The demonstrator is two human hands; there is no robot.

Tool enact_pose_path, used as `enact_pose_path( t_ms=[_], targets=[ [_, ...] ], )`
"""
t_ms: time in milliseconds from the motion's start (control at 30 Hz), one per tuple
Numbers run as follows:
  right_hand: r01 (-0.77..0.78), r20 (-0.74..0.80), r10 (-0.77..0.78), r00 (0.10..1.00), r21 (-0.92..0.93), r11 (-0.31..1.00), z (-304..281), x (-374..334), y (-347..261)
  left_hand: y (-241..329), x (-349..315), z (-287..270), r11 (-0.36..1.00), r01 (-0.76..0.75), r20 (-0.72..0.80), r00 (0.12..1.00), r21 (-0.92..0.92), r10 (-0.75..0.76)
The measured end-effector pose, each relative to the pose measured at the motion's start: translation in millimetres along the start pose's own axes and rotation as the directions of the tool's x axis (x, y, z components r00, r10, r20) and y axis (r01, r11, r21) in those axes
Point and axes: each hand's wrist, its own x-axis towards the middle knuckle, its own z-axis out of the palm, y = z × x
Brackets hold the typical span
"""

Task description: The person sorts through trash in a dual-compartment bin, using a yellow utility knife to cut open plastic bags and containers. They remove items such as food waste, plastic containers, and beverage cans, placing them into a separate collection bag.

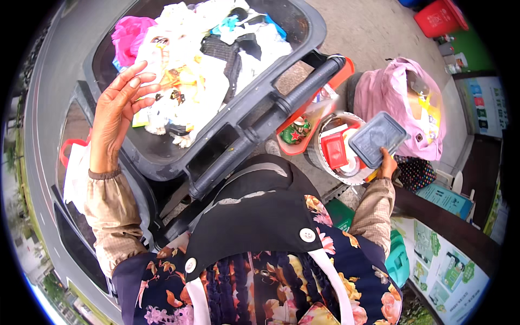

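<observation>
My left hand [122, 100] is raised over the near left edge of a large dark grey wheeled bin [318, 27], fingers apart and holding nothing. Inside the bin lies a heap of rubbish: white plastic bags [203, 81], a bright pink bag [130, 39] and dark scraps. On the right, my right hand [387, 164] grips the near edge of a shallow dark grey plastic tray [378, 140]. The tray hangs tilted over a round white bucket [359, 118]. A red plastic container [334, 150] and pale pieces show in the bucket; the tray hides part of its contents.
An orange-red tub [292, 147] with a green and red package stands between bin and bucket. Beyond the bucket is a stuffed pink bag [374, 89], with a polka-dot cloth [418, 172] beside it. Information boards [460, 265] line the right; a red bin [440, 19] stands far right.
</observation>
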Motion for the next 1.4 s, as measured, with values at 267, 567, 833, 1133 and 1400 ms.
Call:
enact_pose_path(
  t_ms=[267, 567, 833, 1133, 1400],
  targets=[
    [-0.485, 0.043, 0.503, 0.863, -0.204, 0.850, -20, 79, 113, 24, -129, -122, 0.934, -0.342, -0.587, 0.737, 0.102, 0.334],
    [-0.180, 0.247, 0.214, 0.945, -0.155, 0.971, 57, 85, -12, -77, -196, -179, 0.678, 0.309, -0.618, 0.738, 0.667, 0.271],
    [0.148, 0.519, -0.203, 0.830, 0.145, 0.978, 137, -37, -150, -162, -122, -219, 0.136, 0.819, -0.782, 0.574, 0.558, -0.245],
    [0.585, 0.648, -0.513, 0.562, 0.128, 0.801, 141, -245, -192, -318, -100, -264, 0.129, 0.773, -0.780, 0.625, 0.622, 0.017],
    [0.642, 0.554, -0.366, -0.748, 0.743, -0.187, 259, -605, -198, -272, -124, -222, 0.179, 0.769, -0.758, 0.637, 0.614, -0.141]
  ],
)
